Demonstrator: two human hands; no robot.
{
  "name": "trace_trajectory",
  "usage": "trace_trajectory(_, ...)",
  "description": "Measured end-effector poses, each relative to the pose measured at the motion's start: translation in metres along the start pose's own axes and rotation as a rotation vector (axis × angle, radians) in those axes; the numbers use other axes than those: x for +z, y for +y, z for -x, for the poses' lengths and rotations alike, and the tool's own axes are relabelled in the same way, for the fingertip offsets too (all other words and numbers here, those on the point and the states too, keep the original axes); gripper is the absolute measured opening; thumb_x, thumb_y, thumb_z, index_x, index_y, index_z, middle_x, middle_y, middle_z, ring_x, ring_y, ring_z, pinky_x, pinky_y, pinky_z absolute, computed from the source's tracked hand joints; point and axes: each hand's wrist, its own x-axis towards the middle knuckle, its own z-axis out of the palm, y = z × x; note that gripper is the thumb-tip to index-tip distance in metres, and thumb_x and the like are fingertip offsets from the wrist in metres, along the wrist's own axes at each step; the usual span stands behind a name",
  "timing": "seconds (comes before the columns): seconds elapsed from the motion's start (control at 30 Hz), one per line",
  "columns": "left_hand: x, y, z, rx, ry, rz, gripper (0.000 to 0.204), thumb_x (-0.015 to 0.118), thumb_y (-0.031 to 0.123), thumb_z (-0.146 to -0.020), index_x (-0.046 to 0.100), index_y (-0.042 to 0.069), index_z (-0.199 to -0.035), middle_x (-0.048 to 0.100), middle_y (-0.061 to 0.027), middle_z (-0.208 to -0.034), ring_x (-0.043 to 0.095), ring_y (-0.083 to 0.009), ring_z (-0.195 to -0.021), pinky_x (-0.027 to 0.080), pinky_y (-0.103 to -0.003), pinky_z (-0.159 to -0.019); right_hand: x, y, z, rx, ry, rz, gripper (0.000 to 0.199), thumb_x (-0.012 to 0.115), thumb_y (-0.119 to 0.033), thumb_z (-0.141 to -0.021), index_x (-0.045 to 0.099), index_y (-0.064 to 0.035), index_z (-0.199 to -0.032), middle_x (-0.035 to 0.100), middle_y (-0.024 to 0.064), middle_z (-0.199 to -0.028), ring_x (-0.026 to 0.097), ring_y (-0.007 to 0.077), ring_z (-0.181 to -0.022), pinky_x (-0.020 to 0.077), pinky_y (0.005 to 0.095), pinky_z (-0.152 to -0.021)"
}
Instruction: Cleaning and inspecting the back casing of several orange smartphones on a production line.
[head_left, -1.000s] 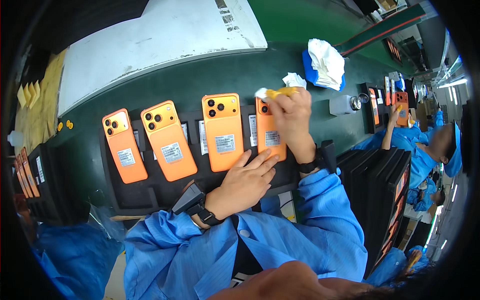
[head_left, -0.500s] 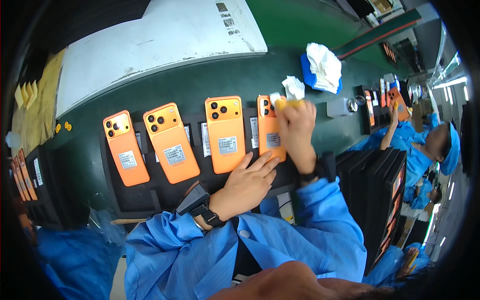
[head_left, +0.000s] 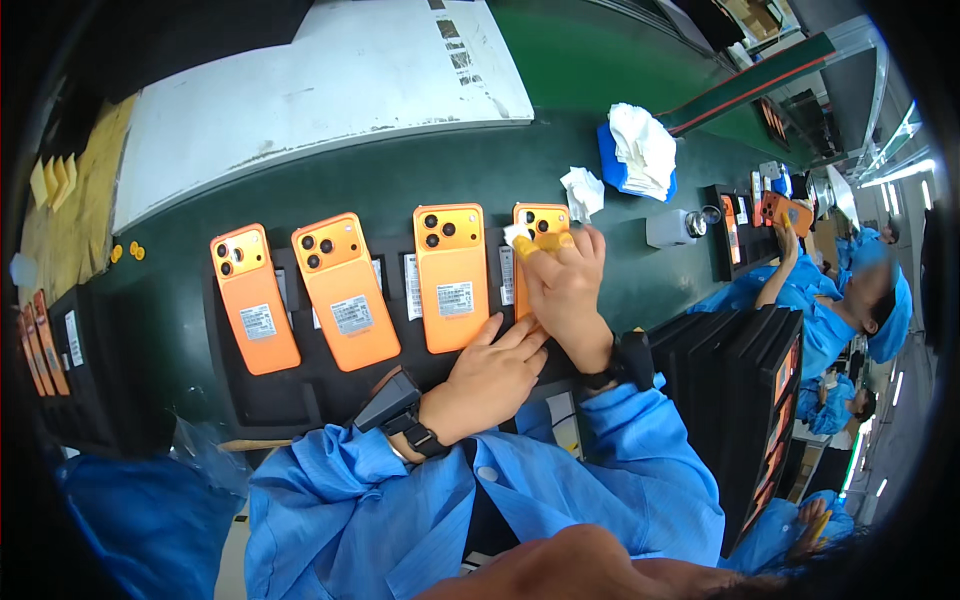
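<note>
Four orange phones point(head_left: 346, 288) lie camera side up across a black tray point(head_left: 265, 405), far ends poking past its edge; we'd flag the leftmost ones as easy to knock askew if the left sleeve point(head_left: 320, 470) drags. Left hand point(head_left: 490, 378): fingers spread, gripping nothing, tips on the near end of the rightmost phone point(head_left: 541, 214), thumb by the corner of the third phone point(head_left: 453, 276), so we reckon a slip could nudge that one. If the steadying fingers ease off, the rightmost phone could skid under the right hand point(head_left: 567, 288), whose yellow-covered fingers pinch a white wad point(head_left: 514, 234) beside the lenses; grit could scratch, though we can't tell whether it touches. Around, left to right, we log small yellow bits point(head_left: 134, 246) on the green surface point(head_left: 370, 182), a white board point(head_left: 350, 80) blocking much of the far side, a crumpled tissue point(head_left: 582, 194) just beside the rightmost phone's top, a blue box point(head_left: 611, 166) of tissues, a bottle point(head_left: 668, 229) we'd call knockable, a tray stack point(head_left: 700, 380) crowding the right forearm, and a co-worker point(head_left: 825, 285) beyond.
</note>
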Motion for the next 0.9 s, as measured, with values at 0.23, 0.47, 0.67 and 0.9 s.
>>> trace_trajectory(0.23, -0.006, -0.004, 0.005, 0.007, 0.061, 0.034, 0.037, 0.065, 0.021, -0.089, 0.068, 0.005, -0.123, 0.051, -0.0076, -0.149, 0.036, -0.0239, -0.147, 0.032, -0.051, -0.114, -0.002, 0.022, -0.016, 0.148, -0.142, 0.064, 0.006, 0.072, -0.012, -0.079, 0.076, -0.0113, -0.083, 0.064, 0.0101, -0.081, 0.057, 0.0321, -0.083, 0.0415, 0.0507, -0.083)
trace_trajectory(0.47, -0.006, 0.000, 0.003, 0.008, 0.049, 0.016, 0.038, 0.066, 0.020, -0.088, 0.068, 0.006, -0.123, 0.049, -0.0076, -0.151, 0.037, -0.0237, -0.146, 0.032, -0.050, -0.114, 0.007, 0.013, -0.027, 0.079, -0.090, 0.044, 0.011, 0.072, -0.014, -0.077, 0.078, -0.0149, -0.086, 0.064, 0.0075, -0.087, 0.059, 0.0312, -0.092, 0.0402, 0.0561, -0.099)
trace_trajectory(0.67, -0.002, 0.000, -0.003, 0.015, 0.001, -0.012, 0.040, 0.066, 0.021, -0.089, 0.067, 0.007, -0.125, 0.052, -0.0069, -0.148, 0.038, -0.0246, -0.145, 0.032, -0.050, -0.115, 0.002, 0.005, 0.014, 0.032, 0.002, -0.010, 0.005, 0.072, -0.013, -0.078, 0.076, -0.0144, -0.081, 0.062, 0.0067, -0.086, 0.059, 0.0313, -0.090, 0.0419, 0.0586, -0.096)
trace_trajectory(0.9, -0.008, -0.004, 0.007, 0.013, 0.037, 0.040, 0.040, 0.066, 0.021, -0.089, 0.067, 0.007, -0.127, 0.050, -0.0068, -0.150, 0.036, -0.0255, -0.147, 0.031, -0.051, -0.116, 0.004, 0.035, -0.009, 0.245, 0.008, 0.078, 0.002, 0.073, -0.013, -0.080, 0.074, -0.0111, -0.079, 0.060, 0.0079, -0.077, 0.057, 0.0308, -0.085, 0.0436, 0.0510, -0.090)
